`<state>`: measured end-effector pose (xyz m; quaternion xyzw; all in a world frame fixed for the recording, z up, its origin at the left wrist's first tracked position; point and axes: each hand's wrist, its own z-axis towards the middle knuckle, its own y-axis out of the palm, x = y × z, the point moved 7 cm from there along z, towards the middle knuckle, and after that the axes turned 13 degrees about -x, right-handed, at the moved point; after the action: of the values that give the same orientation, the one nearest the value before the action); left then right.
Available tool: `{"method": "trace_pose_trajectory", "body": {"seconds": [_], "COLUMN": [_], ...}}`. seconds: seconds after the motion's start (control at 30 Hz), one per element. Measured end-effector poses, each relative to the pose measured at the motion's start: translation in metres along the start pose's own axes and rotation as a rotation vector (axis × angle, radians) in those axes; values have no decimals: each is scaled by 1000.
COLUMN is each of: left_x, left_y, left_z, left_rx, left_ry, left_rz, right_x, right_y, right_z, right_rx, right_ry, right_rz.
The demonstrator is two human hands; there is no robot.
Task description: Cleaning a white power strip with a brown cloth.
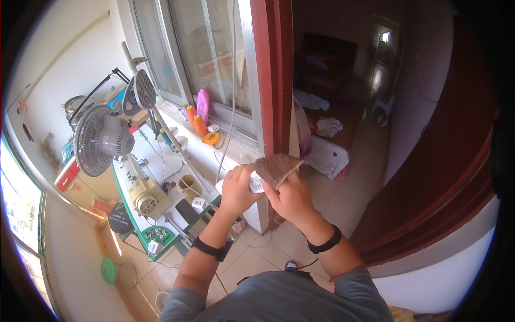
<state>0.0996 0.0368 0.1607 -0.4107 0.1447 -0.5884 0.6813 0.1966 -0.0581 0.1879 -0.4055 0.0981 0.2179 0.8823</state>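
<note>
Clamped around a white power strip [256, 184], my left grip [239, 189] has the fingers wrapped over its top, with sockets showing just past the thumb side. On the far side, my right grip [292, 198] is together on a brown cloth [278, 167], which spreads above the strip's right end; whether those fingers also bear on the strip, I can't tell. Both hands sit in front of my chest, near the foot of a red door frame [272, 80]. To my left I see a white tabletop [173, 203] edged in green, carrying a cream machine [146, 203] and a dark flat slab [186, 212] near its front, with a grey fan [115, 139] rising above. Along the windowsill stand a pink bottle [202, 104] and orange thread cones [199, 126], just beside an orange-yellow device [211, 139]. Through the doorway lies a bed [331, 156].
</note>
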Motion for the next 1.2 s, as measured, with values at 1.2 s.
{"method": "trace_pose_trajectory", "body": {"seconds": [1.2], "left_x": [-5], "left_y": [-2], "left_z": [16], "left_rx": [-24], "left_ry": [-424], "left_rz": [-462], "right_x": [28], "right_y": [9], "right_z": [19], "right_rx": [168], "right_ry": [138], "right_rz": [533]}}
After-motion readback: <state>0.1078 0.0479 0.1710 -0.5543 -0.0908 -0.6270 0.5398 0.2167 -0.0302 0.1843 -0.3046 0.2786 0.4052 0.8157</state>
